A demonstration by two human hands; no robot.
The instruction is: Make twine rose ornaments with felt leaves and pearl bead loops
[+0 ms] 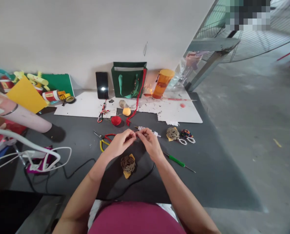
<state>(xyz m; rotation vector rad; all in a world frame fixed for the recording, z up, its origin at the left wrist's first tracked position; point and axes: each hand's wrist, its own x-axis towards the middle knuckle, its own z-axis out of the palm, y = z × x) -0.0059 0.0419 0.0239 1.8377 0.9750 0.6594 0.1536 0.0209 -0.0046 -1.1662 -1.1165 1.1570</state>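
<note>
Over the middle of the dark table, my left hand [121, 142] and my right hand [149, 143] meet fingertip to fingertip, both pinched. Something small and reddish shows between them, too small to name. Scissors with red and yellow handles [102, 141] lie beside my left hand. A white pen-like tool [155, 133] is partly behind my right hand. Below the hands rests a brown rosette with yellow leaves [128, 164]. To the right are another brown rosette [173, 133], a multicoloured one [186, 133] with a beaded loop, and a green-handled tool [176, 160].
Red yarn [116, 121] and yellow yarn [126, 111] sit near a white board [86, 105]. Behind stand a phone [102, 85], a green bag [128, 79] and an orange bottle [162, 84]. A pink tumbler [25, 117] and white cables [32, 146] occupy the left.
</note>
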